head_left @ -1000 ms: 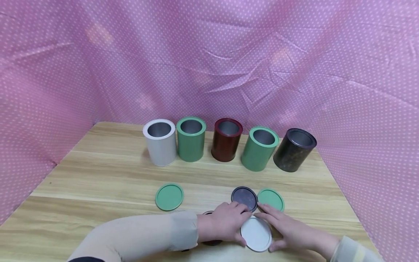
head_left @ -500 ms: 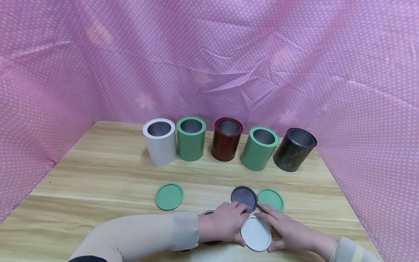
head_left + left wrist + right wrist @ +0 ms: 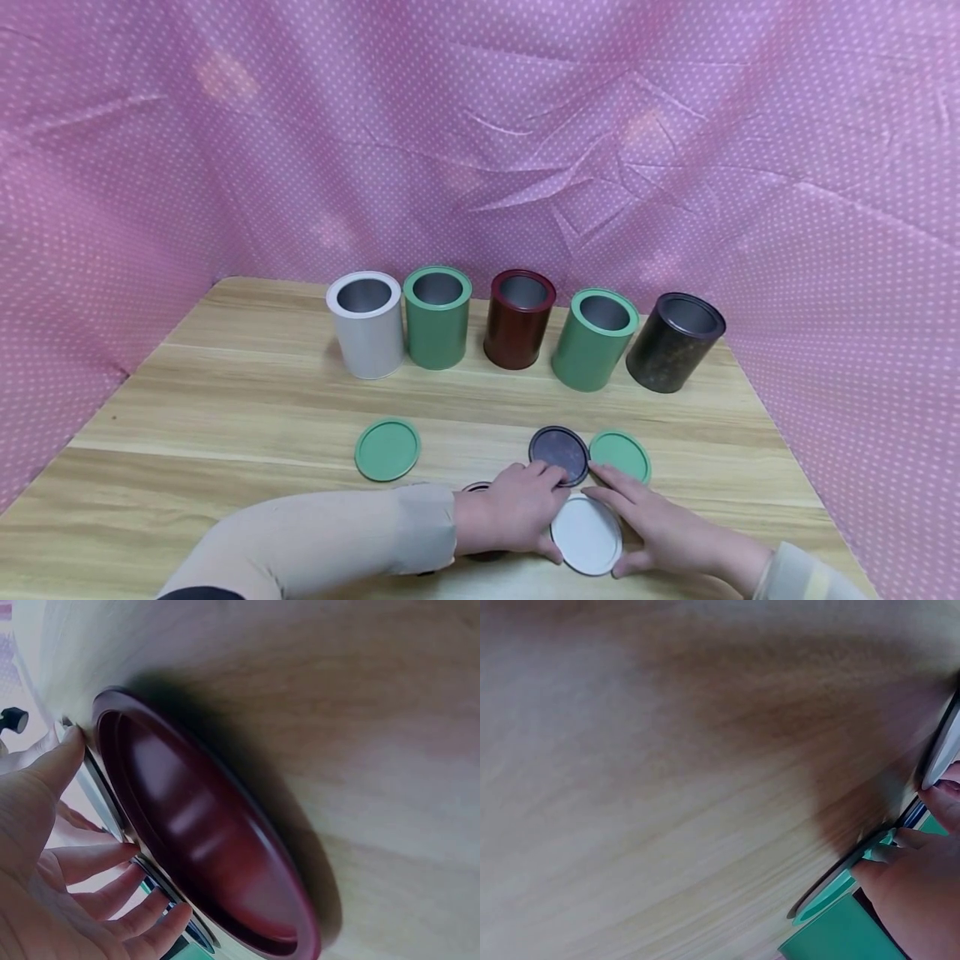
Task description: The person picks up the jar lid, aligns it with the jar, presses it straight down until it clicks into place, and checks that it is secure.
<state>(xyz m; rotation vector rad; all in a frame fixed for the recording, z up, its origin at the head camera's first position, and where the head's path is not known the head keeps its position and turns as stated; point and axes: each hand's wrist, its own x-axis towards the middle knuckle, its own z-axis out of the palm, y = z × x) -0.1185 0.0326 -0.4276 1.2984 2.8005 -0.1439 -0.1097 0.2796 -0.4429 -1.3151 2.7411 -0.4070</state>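
Head view: a pale wooden counter is boxed in on three sides by pink dotted cloth. Five lidless tins are lined up at the back, with plenty of bare wood left in front of them. The white lid is gripped near the front edge by the left hand and the right hand, fingers curled at its rim. A black lid and two green lids are laid nearby.

Left wrist view: a maroon lid is seen under the palm, fingers spread.

Right wrist view: mostly blurred wood; fingertips are set on the white rim.
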